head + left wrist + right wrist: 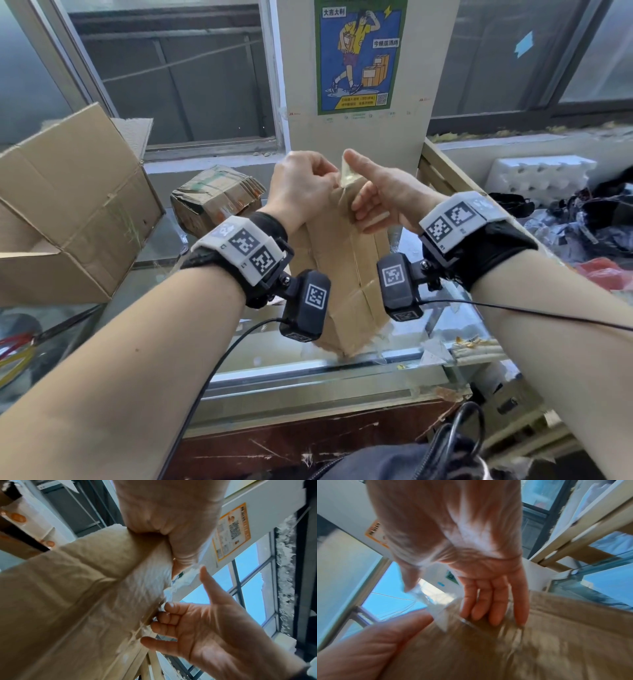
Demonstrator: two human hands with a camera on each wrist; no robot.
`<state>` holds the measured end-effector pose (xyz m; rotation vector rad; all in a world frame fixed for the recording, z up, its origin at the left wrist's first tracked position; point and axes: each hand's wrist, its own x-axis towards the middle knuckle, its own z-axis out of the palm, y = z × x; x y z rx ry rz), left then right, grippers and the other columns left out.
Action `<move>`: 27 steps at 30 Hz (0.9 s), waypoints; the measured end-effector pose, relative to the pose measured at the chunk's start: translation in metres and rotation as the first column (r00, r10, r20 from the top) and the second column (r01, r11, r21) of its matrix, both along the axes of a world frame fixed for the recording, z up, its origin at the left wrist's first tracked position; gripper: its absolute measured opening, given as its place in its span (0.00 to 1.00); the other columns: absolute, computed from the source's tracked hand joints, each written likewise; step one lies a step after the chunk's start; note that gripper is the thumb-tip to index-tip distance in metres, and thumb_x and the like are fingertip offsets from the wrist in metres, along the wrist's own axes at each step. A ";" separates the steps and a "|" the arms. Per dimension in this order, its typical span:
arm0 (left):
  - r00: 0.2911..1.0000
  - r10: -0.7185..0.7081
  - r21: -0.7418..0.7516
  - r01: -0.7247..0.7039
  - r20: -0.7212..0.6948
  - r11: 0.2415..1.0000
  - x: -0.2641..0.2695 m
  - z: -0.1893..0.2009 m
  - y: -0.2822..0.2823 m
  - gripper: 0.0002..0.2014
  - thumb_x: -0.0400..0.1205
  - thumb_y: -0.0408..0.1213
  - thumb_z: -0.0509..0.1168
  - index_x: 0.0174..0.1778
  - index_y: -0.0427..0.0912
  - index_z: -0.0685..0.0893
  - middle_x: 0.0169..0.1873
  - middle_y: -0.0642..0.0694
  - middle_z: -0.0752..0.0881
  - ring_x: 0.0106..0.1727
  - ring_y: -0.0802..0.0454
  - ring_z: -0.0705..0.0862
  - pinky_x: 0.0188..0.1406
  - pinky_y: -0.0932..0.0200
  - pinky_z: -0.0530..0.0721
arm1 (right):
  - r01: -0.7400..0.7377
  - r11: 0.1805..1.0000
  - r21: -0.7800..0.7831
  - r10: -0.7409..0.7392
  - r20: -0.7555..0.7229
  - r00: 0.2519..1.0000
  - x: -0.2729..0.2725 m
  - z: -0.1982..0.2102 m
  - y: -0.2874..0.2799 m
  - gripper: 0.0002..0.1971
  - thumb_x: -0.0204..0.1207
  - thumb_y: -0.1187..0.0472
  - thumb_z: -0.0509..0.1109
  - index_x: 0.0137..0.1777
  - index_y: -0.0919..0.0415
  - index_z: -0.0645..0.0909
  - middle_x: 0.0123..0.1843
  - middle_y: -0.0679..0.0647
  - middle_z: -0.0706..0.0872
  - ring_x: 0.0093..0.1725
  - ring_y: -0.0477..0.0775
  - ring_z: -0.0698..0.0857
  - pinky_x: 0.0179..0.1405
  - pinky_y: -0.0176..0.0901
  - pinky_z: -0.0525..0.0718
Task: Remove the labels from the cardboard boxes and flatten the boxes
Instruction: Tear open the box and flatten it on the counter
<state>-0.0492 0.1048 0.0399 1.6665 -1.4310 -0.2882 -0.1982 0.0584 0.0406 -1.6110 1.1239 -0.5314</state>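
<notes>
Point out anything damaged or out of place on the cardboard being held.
The flattened box has a ragged, torn bottom edge, and a strip of clear tape is half peeled at its top, pinched by the right hand while the left hand grips the cardboard.

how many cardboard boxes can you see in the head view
3. A flattened box is held upright in the middle by both hands, a large open box sits at the left, and a crushed box lies behind the left hand. Others may be hidden.
</notes>
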 end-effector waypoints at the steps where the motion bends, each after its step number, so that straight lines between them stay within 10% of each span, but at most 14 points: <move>1: 0.998 -0.002 -0.051 0.005 0.056 0.999 -0.001 0.004 0.000 0.08 0.78 0.35 0.69 0.33 0.50 0.83 0.35 0.51 0.86 0.42 0.53 0.85 0.47 0.59 0.84 | 0.018 0.999 -0.040 -0.018 -0.009 1.000 0.003 0.006 0.001 0.38 0.68 0.26 0.61 0.38 0.67 0.84 0.41 0.62 0.90 0.45 0.64 0.90 0.50 0.59 0.88; 8: 0.980 -0.072 -0.105 0.093 0.186 0.990 -0.004 -0.010 -0.001 0.03 0.77 0.35 0.70 0.42 0.45 0.90 0.40 0.47 0.90 0.44 0.50 0.87 0.51 0.53 0.85 | 0.023 1.000 0.006 -0.023 -0.067 0.997 0.009 0.013 0.000 0.36 0.75 0.30 0.59 0.39 0.68 0.85 0.38 0.61 0.90 0.43 0.60 0.89 0.49 0.53 0.87; 12: 0.995 -0.046 -0.115 0.056 0.090 0.992 0.001 -0.016 -0.004 0.03 0.79 0.35 0.71 0.45 0.44 0.90 0.41 0.50 0.89 0.47 0.52 0.86 0.55 0.54 0.84 | -0.002 0.998 0.067 -0.012 0.198 0.980 0.006 -0.008 0.001 0.14 0.83 0.56 0.64 0.40 0.65 0.81 0.39 0.59 0.86 0.39 0.55 0.85 0.49 0.49 0.85; 18: 0.999 0.023 -0.037 -0.022 0.044 0.999 0.008 -0.016 -0.012 0.03 0.81 0.38 0.69 0.46 0.47 0.88 0.43 0.52 0.87 0.50 0.52 0.85 0.57 0.52 0.84 | -0.069 0.996 0.060 0.039 0.404 0.914 0.003 -0.026 -0.001 0.07 0.82 0.66 0.63 0.42 0.62 0.79 0.40 0.56 0.87 0.41 0.48 0.87 0.50 0.44 0.86; 27: 0.998 -0.013 0.012 0.014 -0.061 1.000 0.012 -0.020 -0.019 0.13 0.78 0.42 0.69 0.34 0.70 0.86 0.39 0.62 0.89 0.49 0.55 0.87 0.57 0.46 0.86 | -0.080 0.996 -0.033 0.086 0.388 0.918 0.002 -0.039 -0.001 0.07 0.84 0.70 0.58 0.46 0.65 0.77 0.45 0.60 0.83 0.47 0.52 0.84 0.61 0.48 0.81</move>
